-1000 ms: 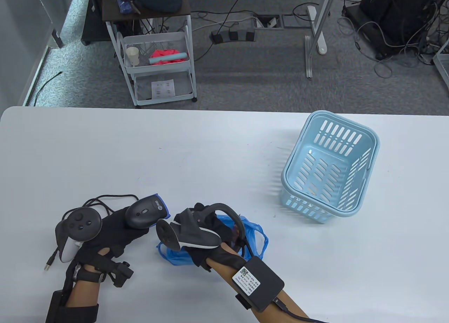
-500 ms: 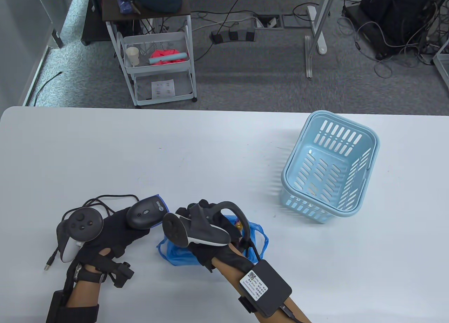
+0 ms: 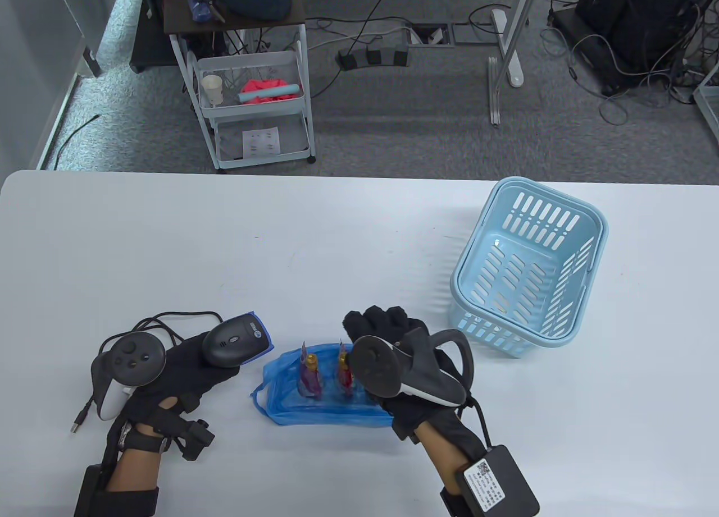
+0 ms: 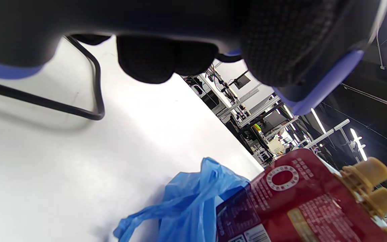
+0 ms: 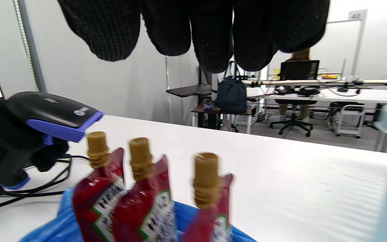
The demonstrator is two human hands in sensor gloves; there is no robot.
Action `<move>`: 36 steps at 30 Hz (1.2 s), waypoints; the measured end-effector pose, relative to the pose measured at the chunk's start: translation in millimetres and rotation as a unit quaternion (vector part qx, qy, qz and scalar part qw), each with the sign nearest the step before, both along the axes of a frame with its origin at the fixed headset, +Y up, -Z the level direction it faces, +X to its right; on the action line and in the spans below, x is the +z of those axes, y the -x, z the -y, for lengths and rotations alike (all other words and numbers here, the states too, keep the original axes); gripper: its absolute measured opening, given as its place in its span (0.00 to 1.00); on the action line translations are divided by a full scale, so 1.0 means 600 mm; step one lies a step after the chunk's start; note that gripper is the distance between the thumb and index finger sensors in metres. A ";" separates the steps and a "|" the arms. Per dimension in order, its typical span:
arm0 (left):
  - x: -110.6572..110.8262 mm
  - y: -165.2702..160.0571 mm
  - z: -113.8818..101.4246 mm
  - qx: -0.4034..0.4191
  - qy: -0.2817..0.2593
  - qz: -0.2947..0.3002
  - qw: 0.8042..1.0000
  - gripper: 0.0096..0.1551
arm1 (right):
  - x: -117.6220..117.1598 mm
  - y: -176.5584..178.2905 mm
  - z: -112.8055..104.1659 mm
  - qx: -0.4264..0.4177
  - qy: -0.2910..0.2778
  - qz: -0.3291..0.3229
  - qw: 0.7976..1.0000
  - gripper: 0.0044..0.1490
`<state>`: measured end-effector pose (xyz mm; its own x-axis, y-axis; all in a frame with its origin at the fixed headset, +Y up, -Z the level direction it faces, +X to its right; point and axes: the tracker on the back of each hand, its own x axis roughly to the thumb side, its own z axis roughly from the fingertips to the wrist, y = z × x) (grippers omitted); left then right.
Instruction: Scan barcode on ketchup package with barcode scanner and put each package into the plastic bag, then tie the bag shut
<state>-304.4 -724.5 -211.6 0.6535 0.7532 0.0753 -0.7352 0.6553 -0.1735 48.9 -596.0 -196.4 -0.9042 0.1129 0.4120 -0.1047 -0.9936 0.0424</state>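
White bench (image 3: 314, 242). Light blue slotted plastic basket (image 3: 528, 270) far right. Crumpled blue plastic bag (image 3: 320, 393) near centre, three red ketchup pouches (image 5: 153, 198) with tan caps upright in it. Right grip (image 3: 393, 343) relaxed, holding nothing, over bag's right edge. Left grip (image 3: 185, 371) holds black barcode scanner (image 3: 233, 340) left of bag.
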 end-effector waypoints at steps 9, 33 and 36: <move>0.000 0.001 0.002 -0.001 0.003 -0.003 1.000 0.29 | 0.021 -0.106 0.067 -0.018 0.014 0.050 0.999 0.46; -0.001 0.012 -0.003 -0.004 0.007 -0.018 1.000 0.29 | 0.055 -0.155 0.193 0.010 0.039 0.083 0.996 0.59; -0.002 0.021 -0.002 0.002 0.010 -0.031 0.999 0.29 | 0.056 -0.161 0.197 0.005 0.041 0.087 0.995 0.59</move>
<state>-316.9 -723.5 -212.5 0.6527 0.7573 0.0199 -0.7481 0.6484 -0.1413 145.7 -714.2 -162.7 -0.9621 0.1309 0.2394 -0.1082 -0.9885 0.1054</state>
